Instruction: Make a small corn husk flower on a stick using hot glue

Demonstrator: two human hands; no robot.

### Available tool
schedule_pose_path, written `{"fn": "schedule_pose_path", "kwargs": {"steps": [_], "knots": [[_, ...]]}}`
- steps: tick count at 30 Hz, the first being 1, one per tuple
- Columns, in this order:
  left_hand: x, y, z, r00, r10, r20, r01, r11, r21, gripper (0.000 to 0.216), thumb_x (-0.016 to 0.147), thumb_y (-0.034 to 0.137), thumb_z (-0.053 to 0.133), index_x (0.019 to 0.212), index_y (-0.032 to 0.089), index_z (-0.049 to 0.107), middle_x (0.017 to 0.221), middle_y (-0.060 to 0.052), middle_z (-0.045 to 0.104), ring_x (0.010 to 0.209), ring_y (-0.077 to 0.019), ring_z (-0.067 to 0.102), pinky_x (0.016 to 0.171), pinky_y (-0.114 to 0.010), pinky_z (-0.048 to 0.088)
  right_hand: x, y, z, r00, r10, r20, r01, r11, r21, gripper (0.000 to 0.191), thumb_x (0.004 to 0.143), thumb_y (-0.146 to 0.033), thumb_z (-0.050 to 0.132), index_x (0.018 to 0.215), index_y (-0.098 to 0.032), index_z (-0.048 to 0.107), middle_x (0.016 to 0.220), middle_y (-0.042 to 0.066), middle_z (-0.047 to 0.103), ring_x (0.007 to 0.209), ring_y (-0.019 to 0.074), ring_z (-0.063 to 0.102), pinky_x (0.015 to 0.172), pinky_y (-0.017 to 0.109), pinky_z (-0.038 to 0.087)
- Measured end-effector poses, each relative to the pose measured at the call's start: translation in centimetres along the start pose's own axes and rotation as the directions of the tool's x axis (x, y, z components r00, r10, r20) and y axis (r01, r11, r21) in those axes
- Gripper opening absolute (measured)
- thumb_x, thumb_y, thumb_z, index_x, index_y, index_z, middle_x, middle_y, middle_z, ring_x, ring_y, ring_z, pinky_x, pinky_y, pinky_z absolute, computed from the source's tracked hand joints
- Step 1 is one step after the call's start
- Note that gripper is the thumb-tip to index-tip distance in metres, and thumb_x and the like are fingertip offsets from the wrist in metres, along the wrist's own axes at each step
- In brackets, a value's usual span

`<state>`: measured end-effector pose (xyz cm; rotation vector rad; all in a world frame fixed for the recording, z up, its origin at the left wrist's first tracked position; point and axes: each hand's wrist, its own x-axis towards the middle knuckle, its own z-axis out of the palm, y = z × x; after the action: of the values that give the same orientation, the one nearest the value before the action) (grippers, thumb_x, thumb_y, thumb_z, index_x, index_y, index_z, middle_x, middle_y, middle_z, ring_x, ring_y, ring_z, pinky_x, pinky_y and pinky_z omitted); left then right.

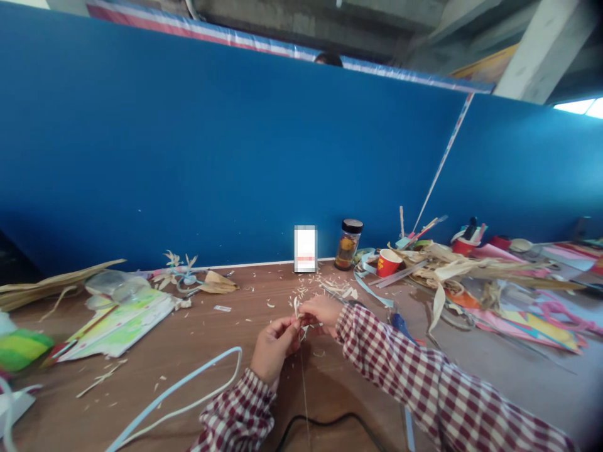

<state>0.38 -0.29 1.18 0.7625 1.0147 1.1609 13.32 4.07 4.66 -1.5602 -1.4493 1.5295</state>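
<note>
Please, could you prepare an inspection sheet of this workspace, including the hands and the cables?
Surface: brown tabletop, littered with pale scraps.
Job's things: small pale piece between the hands; fine details too small to tell.
Clutter: husk-like dry strips, red paper cup, lidded jar, painted sheet.
Hands: left hand pinches the piece; right hand is at it, grip partly hidden.
Cables: black cable between the checked sleeves; pale loop left of the left hand, perhaps a cable.
Surroundings: blue partition behind the tabletop; concrete pillar beyond.

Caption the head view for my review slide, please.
Left hand and right hand meet at a small pale strip over a brown table strewn with scraps, a jar standing beyond.
</note>
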Motion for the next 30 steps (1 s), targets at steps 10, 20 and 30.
{"fn": "schedule_pose_path", "kwargs": {"steps": [10,20,30], "knots": [[0.2,-0.1,-0.1,1.0,-0.022,-0.017,0.02,0.993,-0.116,0.031,0.048,0.034,0.075,0.067,0.013,0.063,0.054,0.001,0.058,0.047,-0.0053,0.05,0.045,-0.016,0.039,-2.4,0.0,0.1,0.847,-0.497,-0.191,0.439,0.855,-0.278,0.011,0.069,-0.026,0.056,0.07,-0.015,0.058,0.066,0.0,0.06,0.062,0.0112,0.053,0.061,0.024,0.043],[0.0,0.2,-0.1,0.999,-0.034,-0.005,0.033,0.994,-0.106,0.029,0.049,0.032,0.076,0.066,0.013,0.064,0.056,0.0,0.059,0.049,-0.0055,0.051,0.046,-0.016,0.041,-3.0,0.3,0.3,0.732,-0.65,-0.205,0.551,0.741,-0.384,0.005,0.07,-0.022,0.058,0.072,-0.017,0.06,0.074,0.001,0.06,0.069,0.0124,0.054,0.059,0.023,0.041],[0.3,0.1,-0.4,1.0,-0.019,-0.009,0.017,0.992,-0.125,0.027,0.05,0.029,0.076,0.069,0.013,0.065,0.062,0.0,0.06,0.051,-0.0054,0.052,0.048,-0.015,0.043,-3.7,1.8,0.9,0.518,-0.848,-0.112,0.615,0.46,-0.64,0.009,0.075,-0.017,0.055,0.075,-0.021,0.063,0.081,0.003,0.059,0.081,0.0158,0.052,0.073,0.029,0.038]]}}
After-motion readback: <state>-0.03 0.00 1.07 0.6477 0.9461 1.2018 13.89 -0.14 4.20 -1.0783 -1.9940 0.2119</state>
